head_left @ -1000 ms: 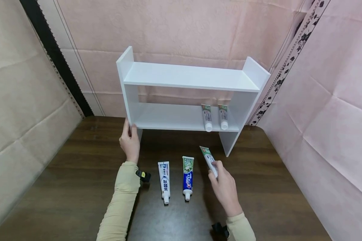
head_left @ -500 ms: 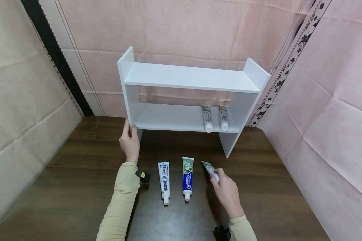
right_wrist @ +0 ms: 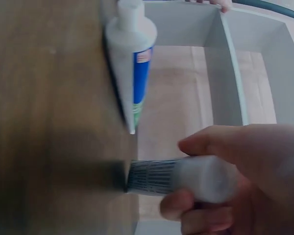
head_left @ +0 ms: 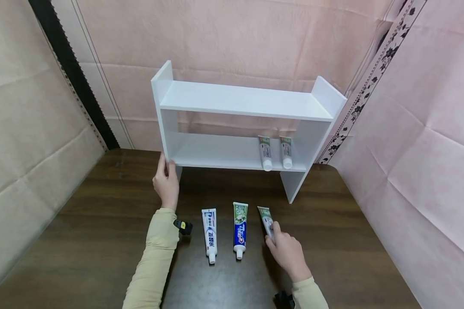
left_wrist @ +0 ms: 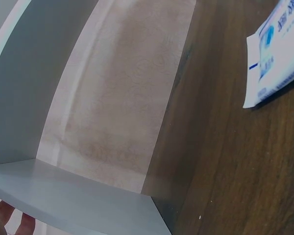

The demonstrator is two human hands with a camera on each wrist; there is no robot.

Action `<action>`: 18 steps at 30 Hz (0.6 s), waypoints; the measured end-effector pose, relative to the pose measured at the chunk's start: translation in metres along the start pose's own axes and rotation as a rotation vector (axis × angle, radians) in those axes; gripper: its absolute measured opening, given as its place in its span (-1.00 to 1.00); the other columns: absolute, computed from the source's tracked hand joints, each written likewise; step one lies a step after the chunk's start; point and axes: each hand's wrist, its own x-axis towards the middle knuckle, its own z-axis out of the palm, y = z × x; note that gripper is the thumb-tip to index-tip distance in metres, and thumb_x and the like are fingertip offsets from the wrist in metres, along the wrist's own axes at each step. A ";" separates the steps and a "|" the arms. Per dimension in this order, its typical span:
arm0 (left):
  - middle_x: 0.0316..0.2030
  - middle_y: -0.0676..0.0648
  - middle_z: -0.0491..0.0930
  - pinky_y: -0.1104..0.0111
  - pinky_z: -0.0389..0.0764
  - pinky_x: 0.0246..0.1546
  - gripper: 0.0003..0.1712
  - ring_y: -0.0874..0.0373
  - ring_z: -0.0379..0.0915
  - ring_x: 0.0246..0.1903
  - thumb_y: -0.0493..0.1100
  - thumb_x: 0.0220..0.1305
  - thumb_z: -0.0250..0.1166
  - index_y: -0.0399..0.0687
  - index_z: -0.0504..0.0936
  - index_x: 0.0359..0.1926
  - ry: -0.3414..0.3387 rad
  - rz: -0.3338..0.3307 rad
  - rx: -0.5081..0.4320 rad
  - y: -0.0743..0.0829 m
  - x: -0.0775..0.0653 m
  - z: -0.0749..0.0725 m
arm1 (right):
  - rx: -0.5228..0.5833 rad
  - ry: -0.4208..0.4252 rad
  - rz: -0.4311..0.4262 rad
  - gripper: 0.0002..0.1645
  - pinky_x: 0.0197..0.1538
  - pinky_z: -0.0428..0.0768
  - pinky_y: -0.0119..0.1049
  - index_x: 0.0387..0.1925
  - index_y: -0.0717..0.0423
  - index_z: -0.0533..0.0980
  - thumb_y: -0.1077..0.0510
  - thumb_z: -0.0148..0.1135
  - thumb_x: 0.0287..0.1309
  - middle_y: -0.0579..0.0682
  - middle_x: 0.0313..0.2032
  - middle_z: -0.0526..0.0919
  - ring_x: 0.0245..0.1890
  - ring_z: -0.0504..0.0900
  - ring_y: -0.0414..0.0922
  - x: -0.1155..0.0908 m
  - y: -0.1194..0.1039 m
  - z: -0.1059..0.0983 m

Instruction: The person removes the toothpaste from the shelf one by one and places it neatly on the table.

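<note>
My right hand (head_left: 288, 253) grips a white-and-green toothpaste tube (head_left: 266, 218) by its cap end. In the right wrist view, that tube's flat end meets or nearly meets the table beside a blue, white and green toothpaste tube (right_wrist: 141, 78). Farther left on the wood lies a white-and-blue toothpaste tube (head_left: 210, 231). My left hand (head_left: 167, 184) holds the lower left side panel of a white two-tier shelf (head_left: 232, 101), thumb at the front edge, fingers on the outer face. Two white toothpaste tubes (head_left: 265, 153) lie on the lower board's right part, caps facing forward.
The shelf stands at the back of a dark wooden table (head_left: 81, 240). Pale pink cloth (head_left: 239, 34) hangs behind it and along both sides. A black strip (head_left: 73, 73) runs down the back left corner.
My right hand has drawn the gripped tube down and nearer, alongside the other two on the table, and turned it straighter. The left hand stays on the shelf panel.
</note>
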 end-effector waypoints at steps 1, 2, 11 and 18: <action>0.11 -0.09 0.63 0.23 0.47 -0.23 -0.52 0.09 0.52 -0.21 0.07 0.42 0.04 0.58 0.35 0.32 0.000 0.003 0.002 0.000 0.000 0.000 | -0.011 -0.015 -0.008 -0.53 -0.59 0.35 -0.29 0.05 0.26 0.35 0.09 0.24 0.21 0.19 -0.44 0.65 -0.68 0.39 -0.13 -0.001 0.001 0.002; 0.11 -0.09 0.63 0.24 0.47 -0.25 -0.52 0.10 0.52 -0.22 0.07 0.43 0.04 0.58 0.35 0.32 -0.001 0.006 0.000 -0.001 0.000 0.000 | -0.024 -0.025 -0.022 -0.54 -0.60 0.33 -0.28 0.04 0.25 0.35 0.10 0.24 0.21 0.17 -0.48 0.64 -0.68 0.38 -0.12 -0.002 0.002 0.004; 0.09 -0.08 0.64 0.31 0.39 -0.32 -0.52 0.12 0.48 -0.26 0.09 0.42 0.04 0.62 0.34 0.32 0.002 0.013 0.013 -0.002 0.000 0.000 | -0.053 -0.147 -0.061 -0.62 -0.62 0.28 -0.28 -0.11 0.13 0.26 0.09 0.25 0.20 0.08 -0.60 0.53 -0.70 0.35 -0.13 -0.003 0.012 0.013; 0.06 -0.10 0.66 0.32 0.34 -0.36 -0.52 0.05 0.47 -0.29 0.07 0.42 0.05 0.58 0.35 0.32 0.011 0.027 0.012 -0.001 0.000 0.000 | -0.038 -0.167 -0.051 -0.59 -0.63 0.30 -0.25 -0.09 0.13 0.25 0.07 0.24 0.20 0.06 -0.62 0.51 -0.70 0.37 -0.12 0.000 0.012 0.016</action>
